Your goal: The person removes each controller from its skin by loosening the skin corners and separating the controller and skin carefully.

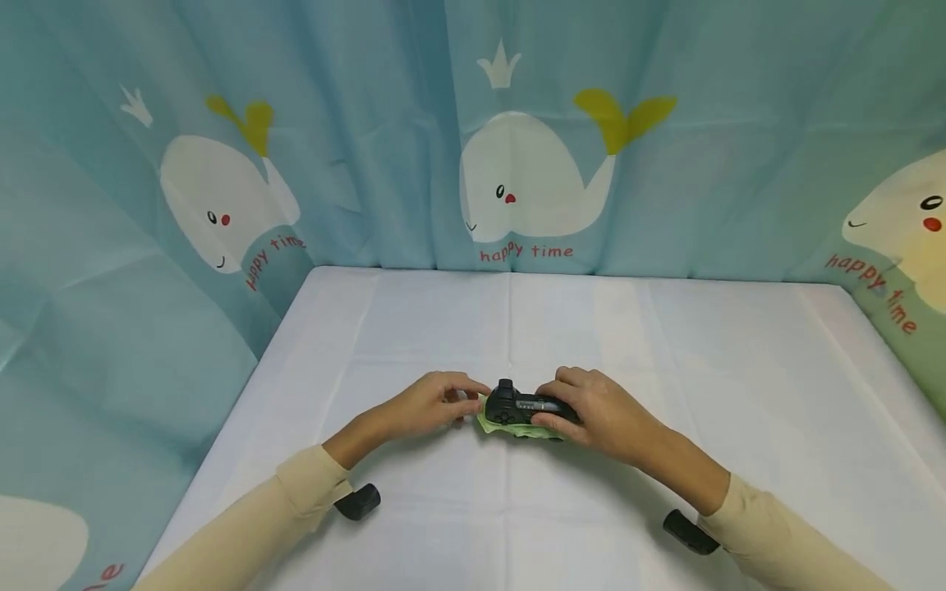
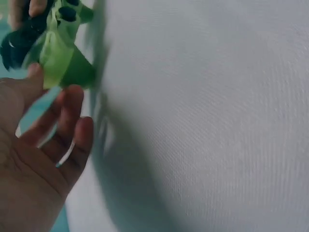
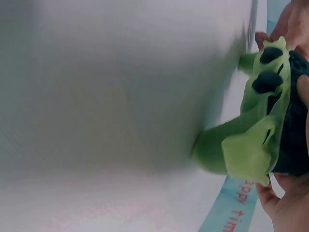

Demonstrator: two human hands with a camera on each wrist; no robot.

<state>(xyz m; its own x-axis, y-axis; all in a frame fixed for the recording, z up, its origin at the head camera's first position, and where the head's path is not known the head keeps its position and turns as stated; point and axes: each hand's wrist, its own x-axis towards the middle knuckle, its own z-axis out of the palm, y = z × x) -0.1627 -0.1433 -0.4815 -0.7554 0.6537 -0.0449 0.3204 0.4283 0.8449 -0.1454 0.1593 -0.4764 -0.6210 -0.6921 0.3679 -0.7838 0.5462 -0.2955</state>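
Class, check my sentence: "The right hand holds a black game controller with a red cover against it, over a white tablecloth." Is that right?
Not quite: the cover is green, not red, as the right wrist view shows. The rest stands: the right hand holds a black game controller with the cover against it, over a white tablecloth.

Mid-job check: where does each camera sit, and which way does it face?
Head: on the person's head, facing forward and down at the white table; left hand, right hand and sleeves show.
Left wrist: on that wrist, facing the green cover; left hand and a bit of the right show.
Right wrist: on that wrist, facing cover and black controller; parts of both hands show at right.
Shared: both wrist views show the cover.
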